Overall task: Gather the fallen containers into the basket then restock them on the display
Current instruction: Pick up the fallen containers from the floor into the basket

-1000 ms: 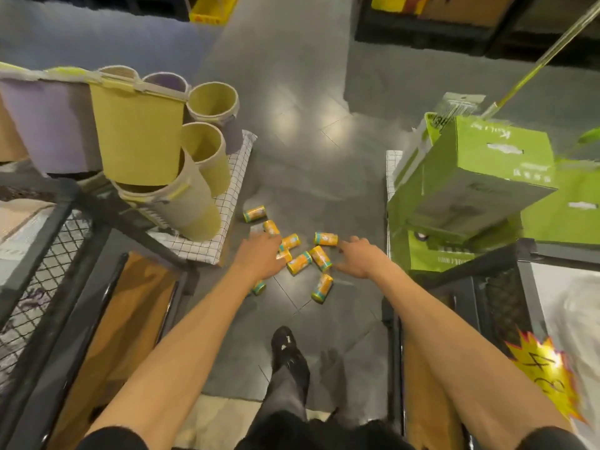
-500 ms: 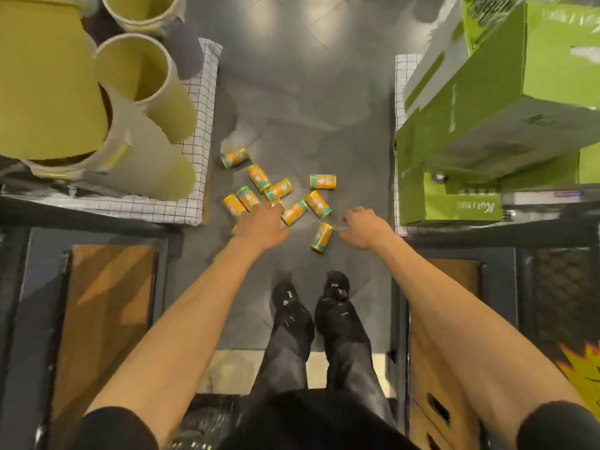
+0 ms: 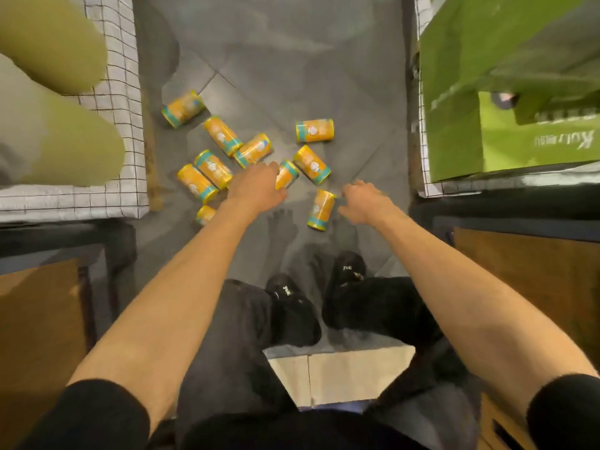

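Note:
Several orange cans with teal ends lie on their sides on the grey floor, among them a far can, a far-left can and a near can. My left hand hovers over the middle of the cluster, its fingers over one can; whether it grips that can is hidden. My right hand sits just right of the near can, fingers spread, holding nothing. No basket is in view.
A checked white platform with large yellow-green tubs borders the aisle on the left. Green cartons stand on the right. Dark shelf frames with wooden boards flank my legs and black shoes.
The view has dropped closer to the floor and the cans look larger. Both hands have stayed over the cluster; the right hand has come nearer to the near can.

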{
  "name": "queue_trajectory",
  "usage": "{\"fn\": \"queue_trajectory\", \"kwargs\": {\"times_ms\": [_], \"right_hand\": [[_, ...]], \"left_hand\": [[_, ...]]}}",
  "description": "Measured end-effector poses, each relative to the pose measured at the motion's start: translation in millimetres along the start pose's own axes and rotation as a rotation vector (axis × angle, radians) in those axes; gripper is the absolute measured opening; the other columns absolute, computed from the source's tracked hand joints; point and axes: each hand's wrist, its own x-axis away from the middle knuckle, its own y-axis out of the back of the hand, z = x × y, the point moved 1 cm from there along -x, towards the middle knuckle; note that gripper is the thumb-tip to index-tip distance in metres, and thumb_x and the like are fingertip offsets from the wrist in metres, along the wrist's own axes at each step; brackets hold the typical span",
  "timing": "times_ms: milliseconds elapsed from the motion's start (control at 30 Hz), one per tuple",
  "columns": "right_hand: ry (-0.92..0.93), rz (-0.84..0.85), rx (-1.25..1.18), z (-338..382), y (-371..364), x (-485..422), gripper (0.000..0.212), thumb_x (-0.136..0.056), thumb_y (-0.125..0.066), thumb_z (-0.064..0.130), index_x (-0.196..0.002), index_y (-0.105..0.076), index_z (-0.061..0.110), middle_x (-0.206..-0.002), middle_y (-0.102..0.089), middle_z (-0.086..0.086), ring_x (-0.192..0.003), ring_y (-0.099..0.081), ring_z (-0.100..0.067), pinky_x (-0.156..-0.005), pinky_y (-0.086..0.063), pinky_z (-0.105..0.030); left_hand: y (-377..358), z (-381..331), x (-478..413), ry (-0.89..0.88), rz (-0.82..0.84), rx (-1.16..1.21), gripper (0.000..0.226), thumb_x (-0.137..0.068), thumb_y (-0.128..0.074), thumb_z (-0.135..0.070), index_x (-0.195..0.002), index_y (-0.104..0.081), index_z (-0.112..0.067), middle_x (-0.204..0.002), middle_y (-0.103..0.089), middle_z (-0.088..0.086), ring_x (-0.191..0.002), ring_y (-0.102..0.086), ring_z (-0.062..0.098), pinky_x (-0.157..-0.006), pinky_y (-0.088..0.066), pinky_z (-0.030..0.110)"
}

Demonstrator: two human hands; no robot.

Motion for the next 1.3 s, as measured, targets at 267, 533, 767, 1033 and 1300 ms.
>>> {"fn": "queue_trajectory", "kwargs": {"times_ms": [267,533,767,1033,1300], "right_hand": [[-0.087,-0.049,-0.055,-34,-111,-147,0.044,-0.093,-0.056,0.029,-0.131,-0.053,0.007,-0.134,-0.051,-0.020,-0.123,-0.050,-0.037,-0.099,-0.041,-0.039],[-0.191,-0.148,-0.301,-68,-191,-249,0.053,-0.092,-0.058,0.041,-0.129,-0.051,0.004,-0.134,-0.053,-0.020,-0.121,-0.052,-0.037,-0.095,-0.045,-0.041],[-0.276,-0.172,-0.586,-63,-215,-278,0.076,-0.084,-0.064,0.060,-0.132,-0.048,0.004,-0.135,-0.054,-0.017,-0.122,-0.054,-0.034,-0.092,-0.045,-0.036],[-0.322,-0.187,-0.934,-49,-227,-291,0.075,-0.074,-0.077,0.056,-0.125,-0.056,0.005,-0.124,-0.062,-0.011,-0.108,-0.061,-0.026,-0.074,-0.041,-0.027],[-0.392,-0.200,-1.053,-42,-223,-277,0.066,-0.069,-0.084,0.047,-0.116,-0.064,0.006,-0.115,-0.067,-0.007,-0.097,-0.065,-0.021,-0.069,-0.043,-0.026]], "left_hand": [[-113,19,-134,0.054,-0.025,0.067,0.048,-0.090,-0.056,-0.041,-0.128,-0.055,-0.012,-0.127,-0.057,0.016,-0.120,-0.052,0.037,-0.090,-0.045,0.045],[-208,38,-236,0.085,-0.117,0.159,0.049,-0.090,-0.059,-0.031,-0.131,-0.051,-0.005,-0.131,-0.051,0.022,-0.124,-0.046,0.039,-0.095,-0.041,0.046],[-229,37,-274,0.066,-0.167,0.182,0.059,-0.088,-0.069,-0.031,-0.131,-0.044,0.000,-0.130,-0.048,0.025,-0.123,-0.046,0.039,-0.099,-0.040,0.046],[-238,40,-288,0.114,-0.156,0.171,0.065,-0.079,-0.077,-0.044,-0.119,-0.052,0.001,-0.119,-0.057,0.022,-0.112,-0.053,0.037,-0.082,-0.042,0.040],[-245,54,-241,0.203,-0.137,0.295,0.058,-0.073,-0.081,-0.049,-0.092,-0.053,-0.001,-0.087,-0.049,0.012,-0.084,-0.049,0.029,-0.064,-0.033,0.040]]}}
